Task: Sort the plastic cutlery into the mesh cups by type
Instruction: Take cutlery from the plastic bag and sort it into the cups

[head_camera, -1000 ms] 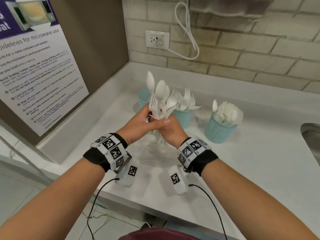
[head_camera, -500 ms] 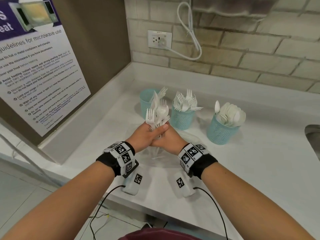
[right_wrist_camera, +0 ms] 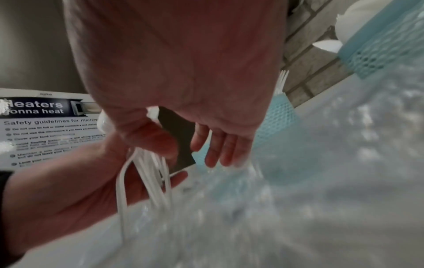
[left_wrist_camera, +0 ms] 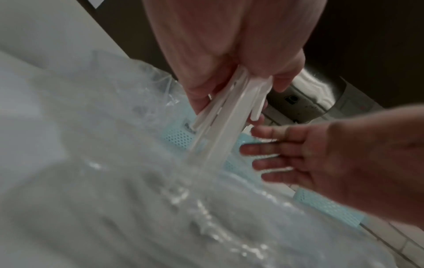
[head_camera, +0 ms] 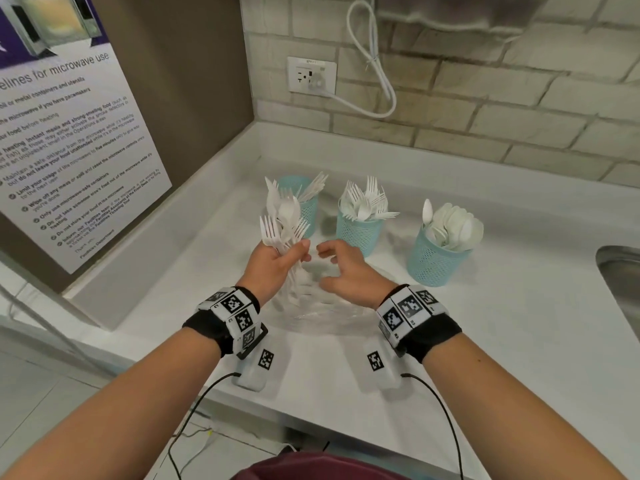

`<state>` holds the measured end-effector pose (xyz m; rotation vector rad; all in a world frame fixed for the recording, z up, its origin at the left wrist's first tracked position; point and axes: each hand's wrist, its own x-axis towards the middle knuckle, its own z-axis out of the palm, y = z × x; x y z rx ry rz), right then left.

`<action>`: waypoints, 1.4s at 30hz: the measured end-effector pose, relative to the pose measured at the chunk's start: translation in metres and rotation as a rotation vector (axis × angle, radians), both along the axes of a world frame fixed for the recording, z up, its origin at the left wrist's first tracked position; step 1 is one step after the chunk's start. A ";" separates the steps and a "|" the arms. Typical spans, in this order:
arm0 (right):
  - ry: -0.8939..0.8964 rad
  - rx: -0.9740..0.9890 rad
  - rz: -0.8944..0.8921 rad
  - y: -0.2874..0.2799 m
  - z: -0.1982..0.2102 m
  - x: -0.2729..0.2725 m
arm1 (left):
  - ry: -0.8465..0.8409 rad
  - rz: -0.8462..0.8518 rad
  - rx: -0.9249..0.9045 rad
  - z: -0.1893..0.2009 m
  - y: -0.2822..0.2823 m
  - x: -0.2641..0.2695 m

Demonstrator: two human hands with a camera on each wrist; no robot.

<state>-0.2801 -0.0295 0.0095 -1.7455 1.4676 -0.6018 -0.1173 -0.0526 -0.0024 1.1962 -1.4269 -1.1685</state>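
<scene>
My left hand [head_camera: 277,261] grips a mixed bunch of white plastic cutlery [head_camera: 282,220] by the handles [left_wrist_camera: 220,130], forks and a spoon pointing up. My right hand [head_camera: 341,265] hovers just right of the bunch, fingers spread and holding nothing [right_wrist_camera: 220,148]. Three light-blue mesh cups stand behind. The left cup [head_camera: 304,206] holds a few pieces, the middle cup [head_camera: 360,230] holds forks and some spoons, and the right cup [head_camera: 433,261] holds spoons. A crumpled clear plastic bag [head_camera: 329,313] lies on the counter under my hands.
The white counter [head_camera: 502,341] has a raised back ledge below a brick wall. A steel sink [head_camera: 623,282] sits at the right edge. A microwave guidelines poster [head_camera: 69,150] covers the left panel. A socket [head_camera: 311,74] with a white cable is on the wall.
My right hand has let go of the bunch and moved slightly right, fingers spread. My left hand now holds the bunch alone, lower and closer to the bag.
</scene>
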 end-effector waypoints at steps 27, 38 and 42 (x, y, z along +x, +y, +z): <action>-0.167 -0.348 0.064 -0.014 0.058 0.041 | -0.230 -0.153 0.035 -0.021 0.003 0.010; 0.294 -0.551 0.089 -0.013 0.064 0.047 | -0.247 -0.158 0.059 -0.020 0.007 0.012; 0.197 -0.457 0.153 -0.010 0.061 0.045 | -0.223 -0.177 0.052 -0.019 0.009 0.013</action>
